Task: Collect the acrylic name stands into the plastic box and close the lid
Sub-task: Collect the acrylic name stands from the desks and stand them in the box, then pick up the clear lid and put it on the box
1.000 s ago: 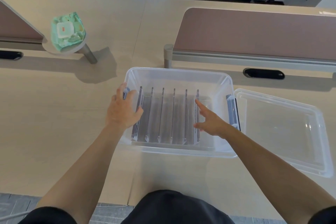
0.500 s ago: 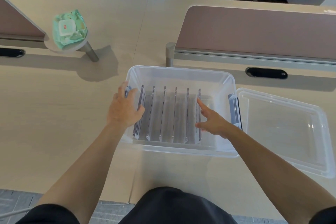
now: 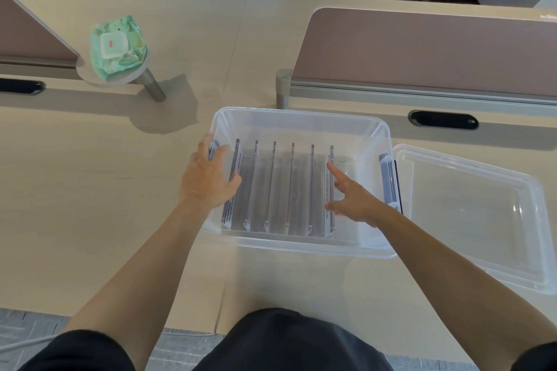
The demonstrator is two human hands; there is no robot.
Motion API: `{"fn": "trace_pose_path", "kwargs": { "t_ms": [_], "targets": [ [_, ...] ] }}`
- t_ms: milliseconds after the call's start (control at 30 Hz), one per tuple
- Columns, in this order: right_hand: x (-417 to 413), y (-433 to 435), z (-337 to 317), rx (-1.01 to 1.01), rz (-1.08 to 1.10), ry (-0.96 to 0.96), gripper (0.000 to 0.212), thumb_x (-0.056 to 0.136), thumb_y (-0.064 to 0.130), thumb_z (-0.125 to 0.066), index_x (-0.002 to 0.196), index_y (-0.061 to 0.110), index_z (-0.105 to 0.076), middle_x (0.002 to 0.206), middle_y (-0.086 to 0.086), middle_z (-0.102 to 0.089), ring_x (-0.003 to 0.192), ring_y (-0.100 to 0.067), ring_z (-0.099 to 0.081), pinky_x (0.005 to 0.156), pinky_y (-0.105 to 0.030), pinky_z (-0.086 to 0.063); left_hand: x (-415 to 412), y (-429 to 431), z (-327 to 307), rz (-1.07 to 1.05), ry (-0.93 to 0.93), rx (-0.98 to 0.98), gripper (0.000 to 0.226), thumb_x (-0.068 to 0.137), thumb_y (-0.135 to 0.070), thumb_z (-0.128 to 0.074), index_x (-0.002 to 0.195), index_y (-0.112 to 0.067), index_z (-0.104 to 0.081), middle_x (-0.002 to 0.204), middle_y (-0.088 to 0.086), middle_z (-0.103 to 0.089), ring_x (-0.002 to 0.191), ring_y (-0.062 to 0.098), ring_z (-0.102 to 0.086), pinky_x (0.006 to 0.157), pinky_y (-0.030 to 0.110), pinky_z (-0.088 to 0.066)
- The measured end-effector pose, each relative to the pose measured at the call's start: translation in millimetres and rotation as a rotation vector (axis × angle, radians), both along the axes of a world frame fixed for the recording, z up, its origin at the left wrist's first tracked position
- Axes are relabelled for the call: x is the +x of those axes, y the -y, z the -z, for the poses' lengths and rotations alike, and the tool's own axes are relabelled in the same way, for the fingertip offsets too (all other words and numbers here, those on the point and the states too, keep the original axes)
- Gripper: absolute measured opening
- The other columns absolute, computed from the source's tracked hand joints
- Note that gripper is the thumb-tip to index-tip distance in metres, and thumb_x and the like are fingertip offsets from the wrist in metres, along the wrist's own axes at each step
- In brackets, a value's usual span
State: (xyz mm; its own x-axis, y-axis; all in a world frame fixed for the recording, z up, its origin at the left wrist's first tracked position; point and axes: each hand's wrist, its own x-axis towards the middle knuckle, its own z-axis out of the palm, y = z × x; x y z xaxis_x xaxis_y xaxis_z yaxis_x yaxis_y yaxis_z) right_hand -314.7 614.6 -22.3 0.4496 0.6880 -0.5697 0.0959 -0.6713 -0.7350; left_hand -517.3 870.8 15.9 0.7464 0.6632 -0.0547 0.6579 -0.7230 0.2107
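A clear plastic box (image 3: pixel 301 117) stands open on the desk in front of me. Several acrylic name stands (image 3: pixel 283 187) stand upright in a row inside it. My left hand (image 3: pixel 208 178) rests over the box's left rim, fingers against the leftmost stand. My right hand (image 3: pixel 352 196) is inside the box on the right, index finger stretched along the rightmost stand, holding nothing. The clear lid (image 3: pixel 470 214) lies flat on the desk, right of the box, touching its latch side.
A green pack of wipes (image 3: pixel 117 48) sits on a small round shelf at the back left. Brown desk dividers (image 3: pixel 422 51) run behind the box. A black cable slot (image 3: pixel 443 120) lies at the back right.
Both hands stay at the outer stands, hardly moved. The view has shifted slightly.
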Motion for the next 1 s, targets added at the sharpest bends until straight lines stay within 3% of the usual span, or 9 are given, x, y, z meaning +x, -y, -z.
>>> {"fn": "trace_pose_path", "kwargs": {
  "t_ms": [133,200,267,433,600,667,800,1000],
  "targets": [
    [-5,-1,-18,-0.067,-0.04,0.125,0.091,0.09,0.023,-0.07,0.155,0.045,-0.011,0.16,-0.002,-0.028,0.136,-0.027,-0.045,0.09,-0.035,-0.054,0,2,-3,0.035,-0.064,0.095,0.059,0.081,-0.044,-0.059,0.134,-0.021,-0.045,0.153,0.014,-0.026,0.127,0.041,-0.034,0.103,0.049,-0.037],
    [-9,-2,-37,-0.096,-0.049,0.255,0.082,0.091,0.032,-0.068,0.155,0.037,-0.017,0.153,-0.003,-0.04,0.114,-0.023,-0.06,0.085,-0.032,-0.053,3,11,-4,0.08,0.0,0.136,0.057,0.078,-0.042,-0.06,0.129,-0.017,-0.053,0.143,0.018,-0.038,0.125,0.044,-0.035,0.103,0.052,-0.032],
    [-11,-1,-64,-0.091,-0.03,0.335,0.067,0.092,0.037,-0.065,0.15,0.032,-0.032,0.142,0.0,-0.052,0.1,-0.015,-0.063,0.083,-0.029,-0.051,18,27,-10,0.132,0.067,0.088,0.058,0.078,-0.045,-0.057,0.127,-0.015,-0.055,0.134,0.016,-0.049,0.123,0.043,-0.039,0.104,0.053,-0.03],
    [-3,33,-129,-0.13,-0.002,0.542,0.035,0.091,0.039,-0.064,0.125,0.031,-0.061,0.111,0.01,-0.068,0.089,-0.009,-0.063,0.084,-0.026,-0.043,85,90,-37,0.363,0.161,-0.1,0.06,0.085,-0.048,-0.054,0.137,-0.02,-0.044,0.136,0.009,-0.048,0.127,0.034,-0.037,0.106,0.046,-0.032],
    [39,101,-153,-0.226,0.092,0.621,0.031,0.091,0.039,-0.065,0.12,0.028,-0.066,0.104,0.007,-0.071,0.09,-0.015,-0.063,0.091,-0.035,-0.05,145,156,-56,0.517,0.178,-0.198,0.062,0.09,-0.045,-0.053,0.145,-0.022,-0.036,0.145,0.008,-0.04,0.135,0.033,-0.027,0.109,0.043,-0.028],
    [62,133,-151,-0.25,0.123,0.619,0.032,0.092,0.04,-0.065,0.121,0.027,-0.065,0.106,0.006,-0.07,0.093,-0.016,-0.062,0.088,-0.032,-0.048,167,179,-56,0.573,0.149,-0.198,0.062,0.09,-0.046,-0.053,0.145,-0.023,-0.036,0.147,0.008,-0.039,0.136,0.033,-0.026,0.111,0.043,-0.027],
    [119,191,-133,-0.281,0.143,0.58,0.035,0.092,0.04,-0.064,0.124,0.024,-0.064,0.111,0.004,-0.069,0.096,-0.015,-0.059,0.084,-0.028,-0.042,224,223,-51,0.661,0.019,-0.165,0.067,0.09,-0.051,-0.052,0.147,-0.023,-0.034,0.147,0.007,-0.04,0.137,0.033,-0.028,0.111,0.045,-0.026],
    [206,255,-83,-0.363,0.011,0.529,0.047,0.09,0.049,-0.063,0.132,0.027,-0.057,0.127,0.002,-0.065,0.113,-0.02,-0.06,0.096,-0.032,-0.046,311,283,-27,0.676,-0.23,-0.115,0.076,0.083,-0.054,-0.064,0.145,-0.021,-0.037,0.144,0.006,-0.044,0.13,0.031,-0.037,0.107,0.043,-0.034]
  ]
}}
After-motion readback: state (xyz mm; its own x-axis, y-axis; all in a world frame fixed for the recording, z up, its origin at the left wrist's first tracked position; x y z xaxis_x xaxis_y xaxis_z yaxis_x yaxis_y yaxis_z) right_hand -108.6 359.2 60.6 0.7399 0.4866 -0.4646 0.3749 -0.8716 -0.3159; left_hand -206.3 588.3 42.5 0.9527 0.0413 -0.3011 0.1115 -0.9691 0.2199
